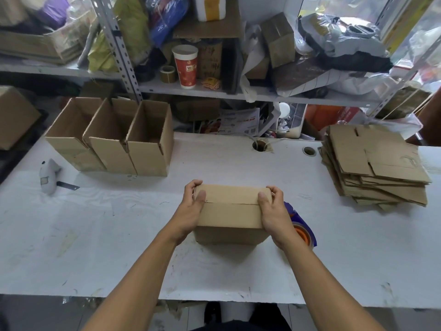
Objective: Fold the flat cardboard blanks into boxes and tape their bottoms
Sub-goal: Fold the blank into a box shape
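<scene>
Holding a small brown cardboard box (230, 212) at the middle of the white counter (119, 235), your left hand (191, 211) and right hand (274, 216) grip its two ends, fingers (276, 191) curled over the closed flaps. Just beside your right hand lies a blue and orange tape dispenser (303, 228). Three open folded boxes (112, 137) stand far left; flat cardboard blanks (374, 166) are stacked far right.

Soft daylight glares from upper right; wide-angle edges bend, slightly blurred.

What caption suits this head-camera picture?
Both hands hold a box's bottom flaps closed, tape dispenser beside it.
</scene>
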